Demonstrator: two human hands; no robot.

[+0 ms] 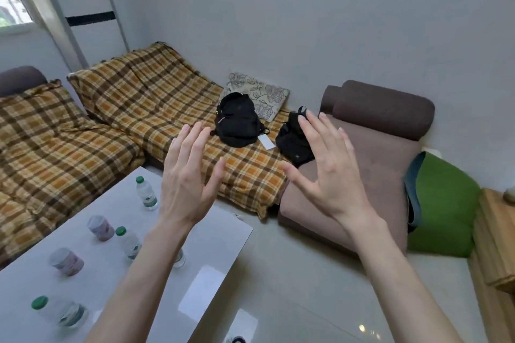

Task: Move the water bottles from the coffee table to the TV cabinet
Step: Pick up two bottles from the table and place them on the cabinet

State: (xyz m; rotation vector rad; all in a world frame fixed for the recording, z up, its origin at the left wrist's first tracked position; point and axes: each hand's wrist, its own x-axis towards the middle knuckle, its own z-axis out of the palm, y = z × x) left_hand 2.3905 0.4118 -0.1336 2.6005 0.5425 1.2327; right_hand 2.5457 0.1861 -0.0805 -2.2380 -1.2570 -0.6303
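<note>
Several clear water bottles with green caps stand on the white coffee table at the lower left. One bottle is at the far side, another bottle in the middle, and a nearest bottle by the front edge. A further bottle is mostly hidden behind my left forearm. My left hand is raised above the table, fingers spread, holding nothing. My right hand is raised beside it, also spread and empty. The TV cabinet is not in view.
Two pinkish jars stand among the bottles. A plaid-covered sofa wraps the far side, with two black bags on it. A brown chaise, green cushion and wooden stand lie right. Tiled floor lies between.
</note>
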